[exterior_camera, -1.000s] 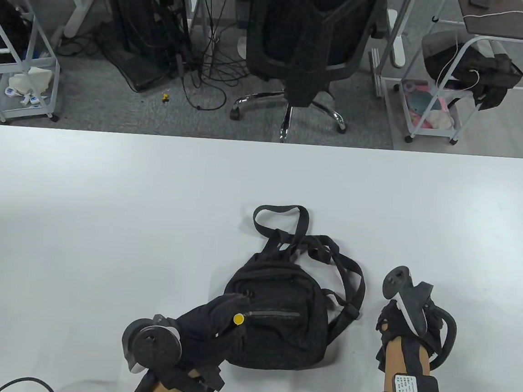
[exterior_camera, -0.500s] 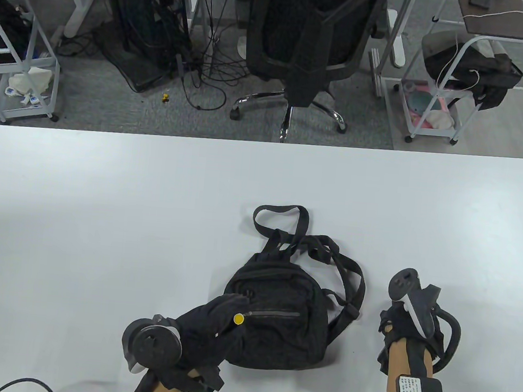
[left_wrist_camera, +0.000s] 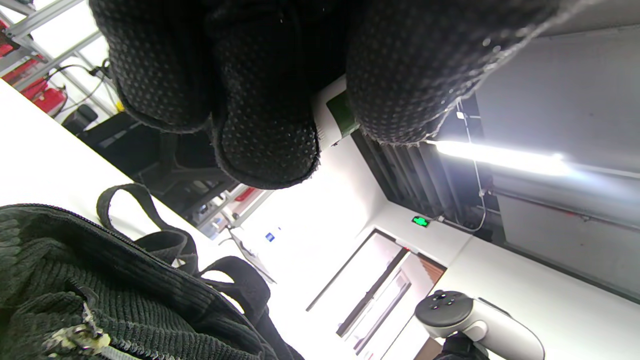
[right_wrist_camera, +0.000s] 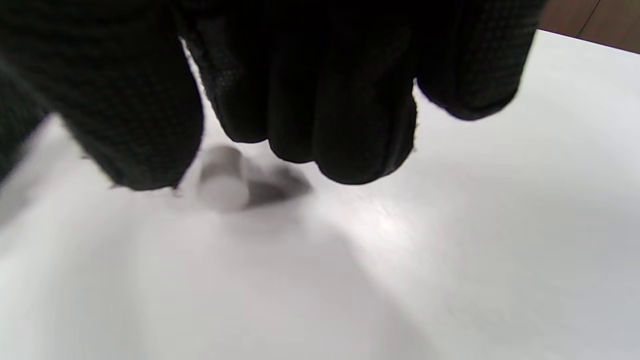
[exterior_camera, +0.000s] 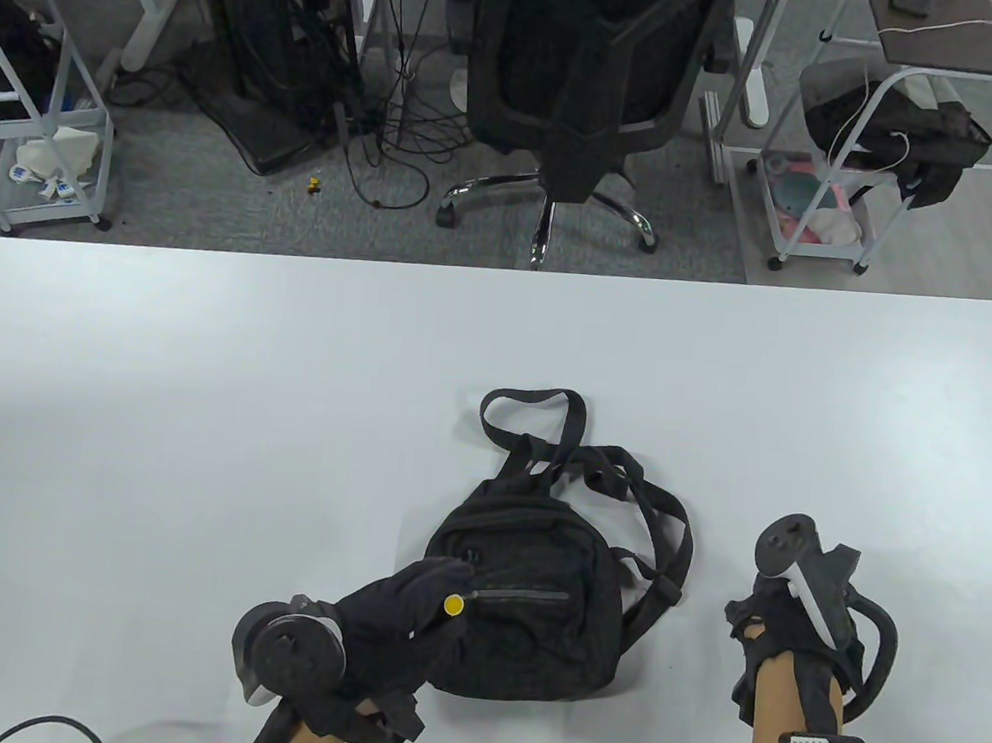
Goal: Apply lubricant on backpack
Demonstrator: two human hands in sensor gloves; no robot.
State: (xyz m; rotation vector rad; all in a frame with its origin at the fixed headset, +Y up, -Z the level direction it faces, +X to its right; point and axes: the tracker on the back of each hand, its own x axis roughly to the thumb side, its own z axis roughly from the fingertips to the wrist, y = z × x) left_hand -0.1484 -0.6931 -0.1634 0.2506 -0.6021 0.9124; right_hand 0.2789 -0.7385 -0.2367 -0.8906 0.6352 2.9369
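Black backpack [exterior_camera: 532, 604] flat on table (straps splayed), yellow-tipped lubricant [exterior_camera: 453, 604] at zipper

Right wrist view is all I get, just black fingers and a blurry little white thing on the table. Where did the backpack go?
Observer: The backpack lies flat on the table, to the left of the right hand, not touching it.
Operator: What's the other hand doing?
Observer: The left hand holds the lubricant tube, with its yellow end at the front pocket zipper.
Operator: Is the tube yellow all over?
Observer: No. The left wrist view shows a white and green body between the fingers.
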